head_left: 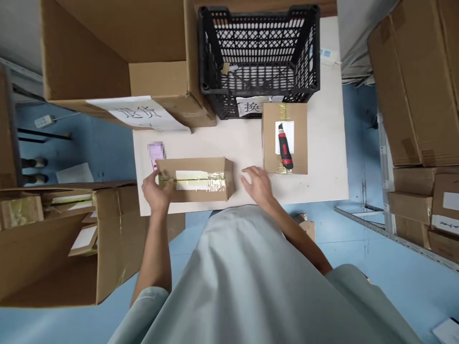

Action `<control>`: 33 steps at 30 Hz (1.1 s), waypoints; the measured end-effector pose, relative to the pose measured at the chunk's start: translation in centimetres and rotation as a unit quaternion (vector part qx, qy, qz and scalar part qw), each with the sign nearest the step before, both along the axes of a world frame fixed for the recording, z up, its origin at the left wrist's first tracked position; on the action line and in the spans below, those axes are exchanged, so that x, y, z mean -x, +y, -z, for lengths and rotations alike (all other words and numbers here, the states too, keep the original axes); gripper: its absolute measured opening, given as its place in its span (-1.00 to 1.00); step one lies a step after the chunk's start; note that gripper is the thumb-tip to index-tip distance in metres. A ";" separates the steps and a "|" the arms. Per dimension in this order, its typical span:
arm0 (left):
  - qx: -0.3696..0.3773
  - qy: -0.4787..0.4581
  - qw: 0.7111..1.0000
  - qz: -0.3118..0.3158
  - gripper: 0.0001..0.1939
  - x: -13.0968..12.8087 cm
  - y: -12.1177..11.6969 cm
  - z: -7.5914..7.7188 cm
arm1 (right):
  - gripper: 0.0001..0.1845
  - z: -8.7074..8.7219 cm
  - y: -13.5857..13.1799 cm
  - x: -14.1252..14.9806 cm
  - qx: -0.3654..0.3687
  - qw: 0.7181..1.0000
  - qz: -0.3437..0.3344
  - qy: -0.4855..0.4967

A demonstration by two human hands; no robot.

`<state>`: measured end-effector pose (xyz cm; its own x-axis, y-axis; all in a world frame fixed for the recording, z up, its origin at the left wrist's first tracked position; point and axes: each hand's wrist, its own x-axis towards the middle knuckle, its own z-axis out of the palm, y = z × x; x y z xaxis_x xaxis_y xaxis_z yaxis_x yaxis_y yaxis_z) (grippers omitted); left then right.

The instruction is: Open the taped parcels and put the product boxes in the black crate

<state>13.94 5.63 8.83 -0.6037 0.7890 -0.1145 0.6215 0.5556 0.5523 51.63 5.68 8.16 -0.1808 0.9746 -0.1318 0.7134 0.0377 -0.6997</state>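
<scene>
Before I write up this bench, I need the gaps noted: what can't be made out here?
Label on the long carton: head view, print too small.
Purple item: head view, blurred by pixelation.
Paper under the cutter: head view, partly covered by the cutter.
Large open carton: head view, far part cut off by the top edge.

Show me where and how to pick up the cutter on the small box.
Probably best from above, coming from the person's side, gripping mid-handle across its narrow width. The cutter lies flat on the box, its handle end nearer the person and its blade end pointing away toward the black crate.
</scene>
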 end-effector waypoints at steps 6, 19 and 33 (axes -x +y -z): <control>-0.021 -0.163 0.935 0.314 -0.44 -20.4 4.1 0.7 | -0.19 2.6 3.6 -15.2 -0.078 0.954 0.286 -0.053; 0.015 -0.182 0.945 0.271 -0.61 -25.9 2.8 3.9 | -0.02 6.3 2.3 -10.4 -0.036 0.972 0.231 0.010; -0.116 -0.155 0.963 0.187 -0.63 -11.0 -2.0 -1.4 | -0.30 4.4 5.3 -3.5 -0.096 0.982 0.139 -0.088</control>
